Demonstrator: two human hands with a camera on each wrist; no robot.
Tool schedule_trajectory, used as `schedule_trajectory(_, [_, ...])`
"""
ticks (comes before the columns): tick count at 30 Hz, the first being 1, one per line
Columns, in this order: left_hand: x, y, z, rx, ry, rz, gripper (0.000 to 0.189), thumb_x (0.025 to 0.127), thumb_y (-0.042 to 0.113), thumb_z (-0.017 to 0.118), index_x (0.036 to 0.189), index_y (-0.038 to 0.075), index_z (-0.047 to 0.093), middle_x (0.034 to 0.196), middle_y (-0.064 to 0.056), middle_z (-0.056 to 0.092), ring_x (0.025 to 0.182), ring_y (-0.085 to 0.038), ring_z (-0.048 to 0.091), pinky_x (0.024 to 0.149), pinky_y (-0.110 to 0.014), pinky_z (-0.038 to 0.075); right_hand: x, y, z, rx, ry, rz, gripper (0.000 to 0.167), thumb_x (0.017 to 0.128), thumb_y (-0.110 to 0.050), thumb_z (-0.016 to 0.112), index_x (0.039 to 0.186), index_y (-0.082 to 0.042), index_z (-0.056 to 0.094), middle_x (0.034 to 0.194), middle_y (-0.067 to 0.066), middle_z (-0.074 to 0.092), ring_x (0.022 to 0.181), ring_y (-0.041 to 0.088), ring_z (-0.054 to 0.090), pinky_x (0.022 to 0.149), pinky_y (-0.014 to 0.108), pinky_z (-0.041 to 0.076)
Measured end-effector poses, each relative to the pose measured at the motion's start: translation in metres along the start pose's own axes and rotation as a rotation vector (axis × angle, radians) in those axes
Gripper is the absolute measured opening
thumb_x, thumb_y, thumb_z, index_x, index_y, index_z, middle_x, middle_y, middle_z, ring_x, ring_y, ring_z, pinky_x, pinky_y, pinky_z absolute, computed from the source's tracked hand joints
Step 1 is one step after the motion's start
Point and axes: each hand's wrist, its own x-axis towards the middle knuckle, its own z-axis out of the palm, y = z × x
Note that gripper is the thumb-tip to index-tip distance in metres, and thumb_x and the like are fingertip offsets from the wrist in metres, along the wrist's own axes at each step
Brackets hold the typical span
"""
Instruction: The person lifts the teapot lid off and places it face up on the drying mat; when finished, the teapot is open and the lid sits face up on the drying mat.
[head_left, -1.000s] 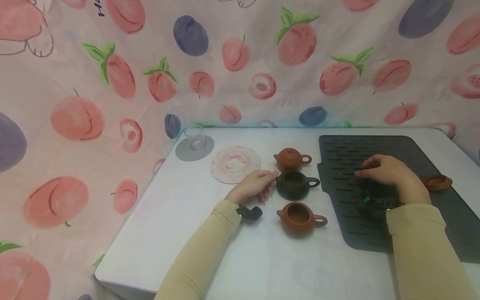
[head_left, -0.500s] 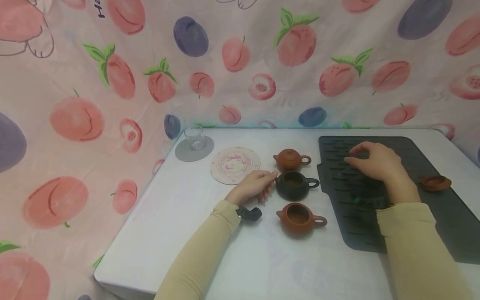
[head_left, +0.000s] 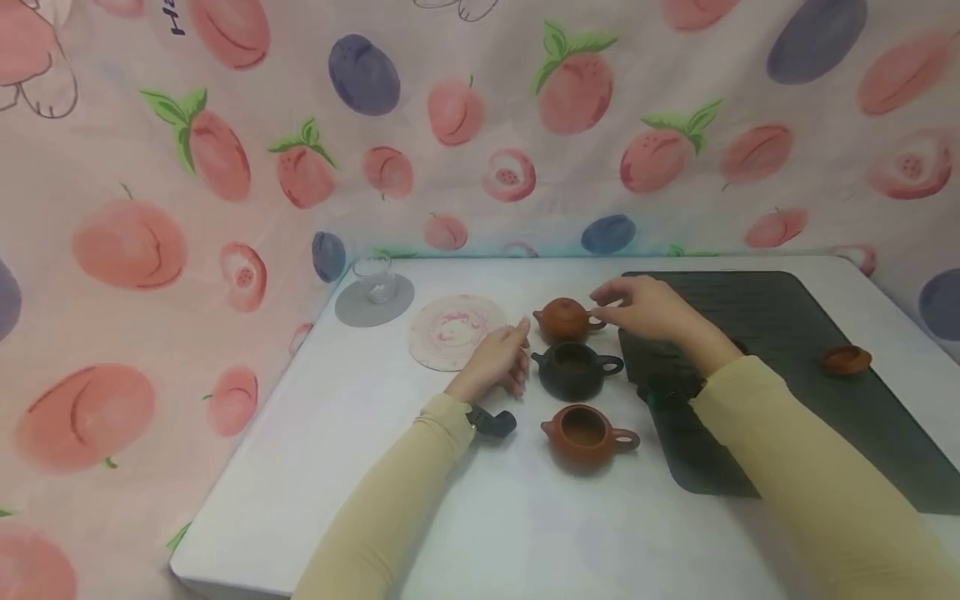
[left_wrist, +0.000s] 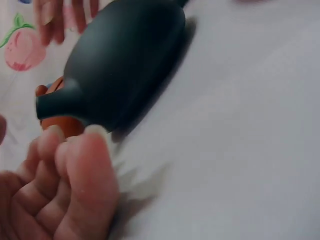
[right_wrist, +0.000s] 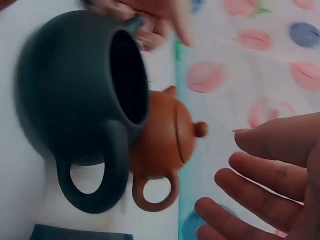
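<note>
In the head view, three small teapots stand in a column at the table's middle. At the back is a lidded reddish-brown teapot [head_left: 564, 320]; a dark lidless teapot [head_left: 573, 372] comes between it and a lidless reddish-brown teapot [head_left: 583, 437] in front. My right hand [head_left: 652, 310] reaches over from the right, its fingertips close by the lidded teapot's handle. The right wrist view has its fingers [right_wrist: 265, 200] spread and holding nothing, with the round lid knob [right_wrist: 200, 129] facing them. My left hand [head_left: 495, 360], fingers loosely bent around nothing, is left of the dark teapot's spout [left_wrist: 60, 102].
A dark ridged mat [head_left: 757, 308] covers the table's right side, with a small brown oval piece [head_left: 846, 360] on it. Back left are a round patterned coaster [head_left: 456, 332] and a glass cup [head_left: 377, 282] on a grey coaster [head_left: 393, 310]. Fruit-patterned cloth [head_left: 450, 200] hangs behind.
My right hand has moved left from over the mat to the lidded teapot. The left hand has drawn slightly away from the dark teapot's spout. The head view has shifted a little.
</note>
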Motion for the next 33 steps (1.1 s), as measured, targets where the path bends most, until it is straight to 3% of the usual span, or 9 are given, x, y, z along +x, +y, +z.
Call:
schedule_trajectory(8, [0.024, 0.007, -0.004, -0.248, 0.128, -0.078, 0.056, 0.105, 0.046, 0.053, 0.13, -0.005, 0.052, 0.077, -0.005, 0.055, 0.058, -0.017, 0.057, 0.053, -0.032, 0.055, 0.032, -0.02, 0.017, -0.067, 0.025, 0.035, 0.042, 0.102, -0.028, 0.06, 0.134, -0.001, 0.063, 0.126, 0.02, 0.066, 0.115, 0.037, 0.062, 0.093, 0.054, 0.052])
schedule_trajectory(11, [0.031, 0.008, -0.006, -0.344, 0.132, -0.135, 0.051, 0.104, 0.042, 0.056, 0.129, -0.003, 0.053, 0.078, -0.004, 0.054, 0.061, -0.016, 0.055, 0.056, -0.03, 0.054, 0.039, -0.025, 0.024, -0.111, 0.035, 0.054, 0.041, 0.102, -0.032, 0.061, 0.131, -0.003, 0.067, 0.122, 0.017, 0.069, 0.112, 0.035, 0.064, 0.094, 0.054, 0.052])
schedule_trajectory(14, [0.037, 0.01, -0.005, -0.375, 0.116, -0.165, 0.044, 0.104, 0.04, 0.058, 0.118, -0.001, 0.057, 0.077, -0.002, 0.054, 0.061, -0.015, 0.053, 0.056, -0.029, 0.051, 0.043, -0.03, 0.027, -0.164, 0.026, 0.076, 0.039, 0.101, -0.037, 0.061, 0.123, -0.007, 0.073, 0.109, 0.012, 0.073, 0.1, 0.031, 0.065, 0.088, 0.051, 0.053])
schedule_trajectory(17, [0.044, 0.01, -0.001, -0.316, 0.091, -0.145, 0.039, 0.104, 0.041, 0.058, 0.102, 0.001, 0.058, 0.073, -0.003, 0.053, 0.057, -0.015, 0.051, 0.052, -0.029, 0.048, 0.046, -0.034, 0.025, -0.224, 0.012, 0.096, 0.033, 0.1, -0.04, 0.063, 0.109, -0.012, 0.078, 0.088, 0.005, 0.072, 0.083, 0.027, 0.062, 0.073, 0.045, 0.052])
schedule_trajectory(19, [0.047, 0.01, 0.002, -0.218, 0.073, -0.112, 0.042, 0.104, 0.043, 0.056, 0.094, 0.003, 0.059, 0.07, -0.003, 0.053, 0.055, -0.016, 0.05, 0.049, -0.029, 0.048, 0.048, -0.037, 0.023, -0.265, 0.015, 0.11, 0.031, 0.099, -0.041, 0.064, 0.098, -0.013, 0.078, 0.077, 0.003, 0.068, 0.075, 0.026, 0.059, 0.066, 0.042, 0.049])
schedule_trajectory(24, [0.048, 0.011, 0.009, -0.016, 0.04, -0.036, 0.048, 0.106, 0.049, 0.051, 0.091, 0.005, 0.062, 0.072, -0.005, 0.055, 0.058, -0.017, 0.053, 0.05, -0.03, 0.052, 0.05, -0.041, 0.02, -0.305, 0.043, 0.166, 0.035, 0.098, -0.042, 0.066, 0.081, -0.011, 0.072, 0.07, 0.005, 0.061, 0.07, 0.026, 0.056, 0.058, 0.038, 0.045])
schedule_trajectory(33, [0.043, 0.012, 0.006, -0.025, 0.048, -0.071, 0.045, 0.107, 0.046, 0.05, 0.094, 0.004, 0.06, 0.073, -0.004, 0.054, 0.059, -0.016, 0.051, 0.052, -0.029, 0.052, 0.055, -0.041, 0.028, -0.221, 0.073, 0.232, 0.034, 0.095, -0.045, 0.071, 0.085, -0.013, 0.077, 0.074, 0.005, 0.066, 0.074, 0.027, 0.059, 0.059, 0.039, 0.048])
